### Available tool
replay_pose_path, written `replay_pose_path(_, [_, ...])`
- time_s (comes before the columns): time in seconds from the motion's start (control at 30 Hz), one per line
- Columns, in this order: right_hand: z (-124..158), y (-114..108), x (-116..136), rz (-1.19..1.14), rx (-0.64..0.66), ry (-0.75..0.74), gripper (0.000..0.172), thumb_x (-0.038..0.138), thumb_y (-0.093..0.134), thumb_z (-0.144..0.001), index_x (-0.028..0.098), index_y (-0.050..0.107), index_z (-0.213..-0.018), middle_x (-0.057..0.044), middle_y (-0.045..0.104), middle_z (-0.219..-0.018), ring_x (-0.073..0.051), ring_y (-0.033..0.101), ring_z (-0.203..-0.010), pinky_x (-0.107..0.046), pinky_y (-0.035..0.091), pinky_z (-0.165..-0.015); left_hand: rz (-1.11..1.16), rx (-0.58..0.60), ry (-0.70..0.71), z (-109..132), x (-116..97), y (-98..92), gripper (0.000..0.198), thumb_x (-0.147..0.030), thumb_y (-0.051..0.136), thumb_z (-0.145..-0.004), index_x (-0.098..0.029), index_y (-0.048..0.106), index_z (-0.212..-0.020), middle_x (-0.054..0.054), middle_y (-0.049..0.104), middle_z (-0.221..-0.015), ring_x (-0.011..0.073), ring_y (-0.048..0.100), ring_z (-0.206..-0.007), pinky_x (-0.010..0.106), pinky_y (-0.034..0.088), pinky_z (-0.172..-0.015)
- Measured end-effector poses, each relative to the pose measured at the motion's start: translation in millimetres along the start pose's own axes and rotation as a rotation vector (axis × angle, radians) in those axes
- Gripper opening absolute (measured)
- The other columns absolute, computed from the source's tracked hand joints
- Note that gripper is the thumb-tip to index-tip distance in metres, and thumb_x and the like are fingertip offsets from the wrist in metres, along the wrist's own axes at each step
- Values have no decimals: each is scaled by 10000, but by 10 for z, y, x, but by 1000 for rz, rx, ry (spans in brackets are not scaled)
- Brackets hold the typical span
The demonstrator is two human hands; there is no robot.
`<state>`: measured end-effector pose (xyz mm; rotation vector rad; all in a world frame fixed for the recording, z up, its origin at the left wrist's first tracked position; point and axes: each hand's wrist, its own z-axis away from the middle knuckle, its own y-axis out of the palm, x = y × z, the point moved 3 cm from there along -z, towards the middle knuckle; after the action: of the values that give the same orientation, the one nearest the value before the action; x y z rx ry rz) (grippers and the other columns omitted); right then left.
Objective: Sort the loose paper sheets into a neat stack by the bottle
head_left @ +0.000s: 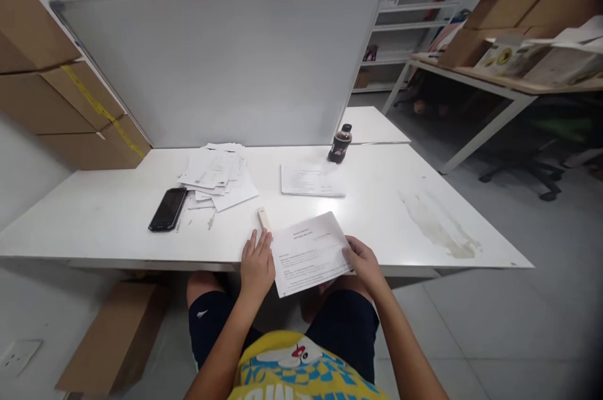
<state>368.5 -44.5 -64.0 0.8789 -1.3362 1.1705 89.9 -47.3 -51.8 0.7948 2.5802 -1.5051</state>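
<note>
Printed paper [311, 255] lies tilted at the table's front edge, its near part jutting out over my lap. My right hand [365, 264] grips it by the right edge, thumb on top. To the left of the paper, my left hand [257, 265] is open, its fingers stretched forward and lying flat. Its fingertips reach the near end of a small cream oblong object [263, 218], perhaps a stapler; whether they press on it I cannot tell. Farther back sits a neat stack of printed paper [312, 180].
Loose papers [219, 171] are heaped at back left, beside a black phone [168, 209]. A dark drink bottle [340, 144] stands before the whiteboard [221, 67]. Cardboard boxes [80, 105] border the white table [103, 224] on the left. A grey stain marks its right side.
</note>
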Motion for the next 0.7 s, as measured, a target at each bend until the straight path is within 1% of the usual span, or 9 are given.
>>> replay_pose_path(0.13, [14,-45,-18,-27,-47,-3,334,389,573,-613,191,673,-863,-3,648,-662,-181,515,-553,-287,395,-468,2,-89,48,-144,103,-71,379,-190,447,-926,-179,625,-1260,115,673,-1263,328,557,-1270,493,484,-985])
replay_pose_path(0.2, [0,-89,3,-64,-197,-8,291,377,556,-626,197,644,-837,19,592,-621,-157,461,-519,-271,361,-441,19,-105,56,-288,174,-97,375,-235,479,-918,-168,617,-1260,140,685,-1228,320,581,-1242,485,478,-1001])
replay_pose_path(0.27, [-87,-99,61,-125,-387,-32,237,355,538,-654,206,610,-824,38,529,-606,-138,422,-518,-256,342,-438,43,-45,69,-447,242,-67,501,-307,520,-904,-136,513,-1374,175,600,-1350,325,515,-1315,490,435,-1064])
replay_pose_path(0.33, [-298,-43,152,-171,-484,-69,197,328,525,-673,211,583,-819,46,490,-619,-129,409,-533,-244,340,-445,63,76,93,-569,291,16,662,-370,536,-896,-105,362,-1477,198,450,-1490,332,404,-1403,497,395,-1110])
replay_pose_path(0.37, [-452,3,206,-171,-487,-83,183,316,517,-671,212,572,-811,49,476,-619,-128,409,-537,-242,341,-449,71,134,105,-605,309,65,697,-384,528,-900,-101,314,-1500,198,403,-1522,331,364,-1426,498,388,-1119])
replay_pose_path(0.43, [-823,95,319,-115,-437,-121,147,299,494,-663,214,546,-771,50,467,-611,-130,418,-548,-244,356,-468,82,194,119,-626,332,146,670,-365,494,-919,-113,298,-1508,185,396,-1530,315,337,-1442,493,391,-1124])
replay_pose_path(0.53, [-1362,145,424,-10,-428,-123,176,287,458,-641,208,554,-765,46,486,-599,-148,447,-581,-262,389,-521,79,164,128,-592,342,196,589,-274,448,-928,-130,343,-1489,168,437,-1508,290,355,-1437,485,393,-1129])
replay_pose_path(0.63, [-1704,115,433,142,-403,-187,241,273,467,-653,191,610,-830,-18,599,-728,-190,499,-723,-320,441,-682,61,138,136,-556,329,201,564,-223,439,-913,-125,382,-1465,170,461,-1490,290,378,-1424,489,403,-1123])
replay_pose_path(0.7, [-1813,76,372,319,-360,-242,267,258,502,-664,177,652,-870,-102,660,-907,-243,521,-889,-397,428,-839,54,143,139,-547,317,200,560,-220,443,-907,-118,395,-1456,171,465,-1486,294,379,-1423,489,407,-1120])
